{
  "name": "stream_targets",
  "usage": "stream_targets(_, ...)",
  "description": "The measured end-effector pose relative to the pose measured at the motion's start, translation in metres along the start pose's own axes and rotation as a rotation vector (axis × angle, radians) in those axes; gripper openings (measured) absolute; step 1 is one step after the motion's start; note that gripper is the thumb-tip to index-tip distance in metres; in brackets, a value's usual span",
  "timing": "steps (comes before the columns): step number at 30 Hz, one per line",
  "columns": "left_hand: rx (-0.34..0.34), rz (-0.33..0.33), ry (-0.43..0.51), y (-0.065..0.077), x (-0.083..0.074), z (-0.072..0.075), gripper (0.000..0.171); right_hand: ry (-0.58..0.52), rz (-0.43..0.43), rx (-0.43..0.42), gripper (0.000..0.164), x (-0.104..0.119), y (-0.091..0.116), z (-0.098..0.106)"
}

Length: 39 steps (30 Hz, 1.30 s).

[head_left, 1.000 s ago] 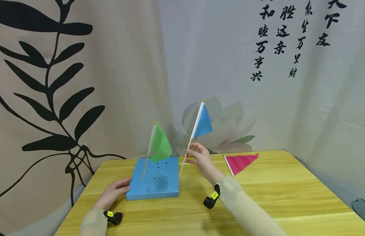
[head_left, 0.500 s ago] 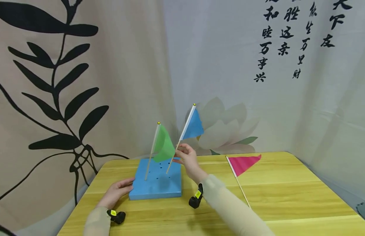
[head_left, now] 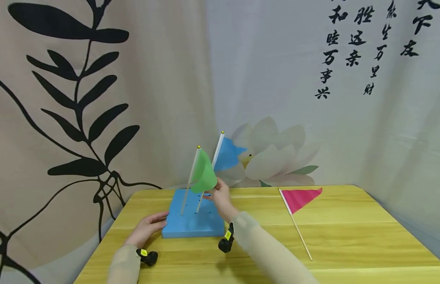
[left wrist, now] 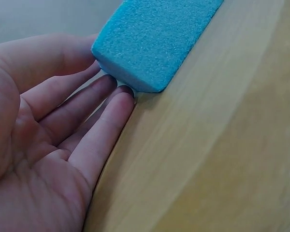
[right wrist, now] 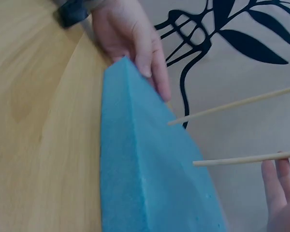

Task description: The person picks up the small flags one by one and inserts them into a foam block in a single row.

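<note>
A blue foam block [head_left: 193, 229] with small holes lies on the wooden table. On its left part a green flag [head_left: 204, 174] stands in the block, leaning slightly right. My right hand [head_left: 222, 200] pinches the thin wooden stick [right wrist: 246, 159] of a blue flag [head_left: 228, 155]; the stick's lower tip meets the block's top, but whether it is in a hole I cannot tell. The green flag partly covers the blue flag's stick and my right fingertips in the head view. My left hand [head_left: 147, 228] touches the block's left edge with nearly straight fingers [left wrist: 104, 123].
A pink flag [head_left: 300, 199] lies on the table [head_left: 351, 228] to the right, stick toward the front. Behind the table hangs a cloth [head_left: 163, 98] printed with black leaves, a lotus and writing.
My right hand has carried the blue flag left and down, from beside the block to above its top, behind the green flag. The left hand stays at the block's edge.
</note>
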<state>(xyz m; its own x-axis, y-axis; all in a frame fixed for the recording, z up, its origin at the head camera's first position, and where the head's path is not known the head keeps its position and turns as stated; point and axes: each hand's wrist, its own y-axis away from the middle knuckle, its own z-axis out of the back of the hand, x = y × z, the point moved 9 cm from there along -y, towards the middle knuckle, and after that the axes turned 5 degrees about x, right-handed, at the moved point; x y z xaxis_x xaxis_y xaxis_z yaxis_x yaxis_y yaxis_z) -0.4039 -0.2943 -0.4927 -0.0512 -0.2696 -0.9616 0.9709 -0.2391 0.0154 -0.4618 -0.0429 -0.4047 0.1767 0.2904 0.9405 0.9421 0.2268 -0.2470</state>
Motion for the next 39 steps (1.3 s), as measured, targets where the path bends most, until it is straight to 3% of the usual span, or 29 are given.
stream_targets(5,0.008,-0.003,0.01,-0.004,0.003,-0.001,0.057,0.034,0.01,0.003,0.03,-0.006,-0.002,-0.002)
stream_targets(14,-0.001,0.008,-0.005,-0.004,0.005,0.003,0.058,0.075,-0.008,-0.023,0.017,-0.012,-0.006,-0.007)
stream_targets(30,0.004,0.025,0.023,-0.003,0.003,-0.002,0.056,0.115,0.045,0.094,0.015,-0.018,0.002,-0.016)
stream_targets(35,-0.006,0.04,0.027,-0.004,0.004,-0.003,0.055,0.122,0.059,0.105,0.015,-0.007,0.014,-0.02)
stream_targets(39,-0.019,0.044,0.027,-0.004,0.003,-0.002,0.055,0.131,0.041,0.104,0.015,-0.015,0.015,-0.018)
